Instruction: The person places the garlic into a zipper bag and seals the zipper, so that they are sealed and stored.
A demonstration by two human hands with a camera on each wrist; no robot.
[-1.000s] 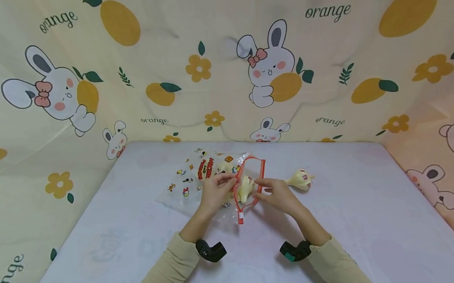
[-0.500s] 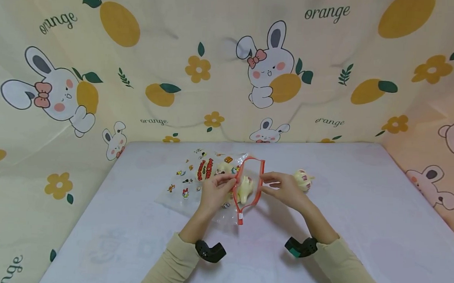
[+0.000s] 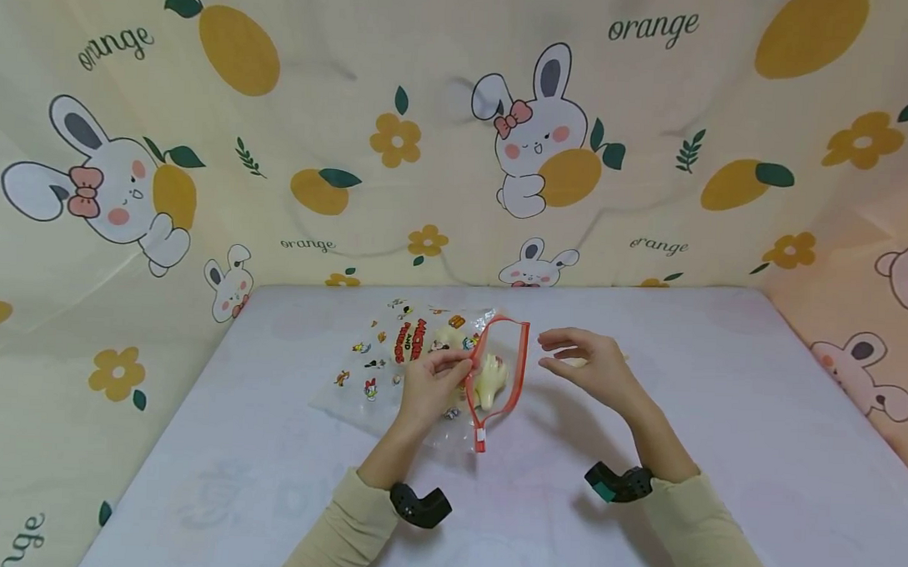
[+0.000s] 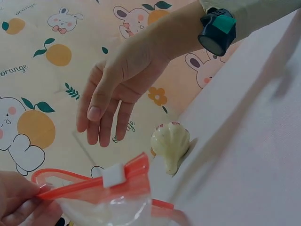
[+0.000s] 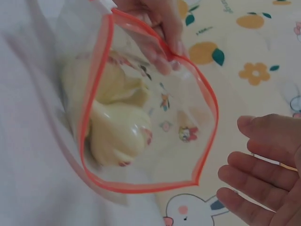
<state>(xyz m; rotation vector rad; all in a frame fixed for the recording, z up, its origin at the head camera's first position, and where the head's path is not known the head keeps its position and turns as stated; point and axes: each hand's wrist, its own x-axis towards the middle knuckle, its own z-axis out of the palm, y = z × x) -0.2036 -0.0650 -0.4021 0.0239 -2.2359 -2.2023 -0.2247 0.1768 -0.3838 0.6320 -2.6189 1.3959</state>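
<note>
A clear zip bag (image 3: 375, 397) printed with small cartoon figures lies on the table, its red-edged mouth gaping to the right. My left hand (image 3: 429, 387) pinches the near rim of that mouth between thumb and fingers. Inside, close to the opening, sits a pale garlic bulb (image 5: 120, 134), with another garlic bulb (image 5: 101, 82) deeper in. My right hand (image 3: 597, 368) hovers right of the mouth, fingers loosely extended and holding nothing. One more garlic bulb (image 4: 170, 143) lies on the table, mostly hidden behind the right hand in the head view.
A white slider (image 4: 114, 175) sits at one end of the bag's red zip. The pale table (image 3: 266, 494) runs back to a patterned cloth backdrop (image 3: 431, 82) with rabbits and oranges, which also hangs at both sides.
My right hand has let go of the bag's right rim and moved right, now overlapping the loose garlic bulb in the head view. The left hand keeps its place on the bag.
</note>
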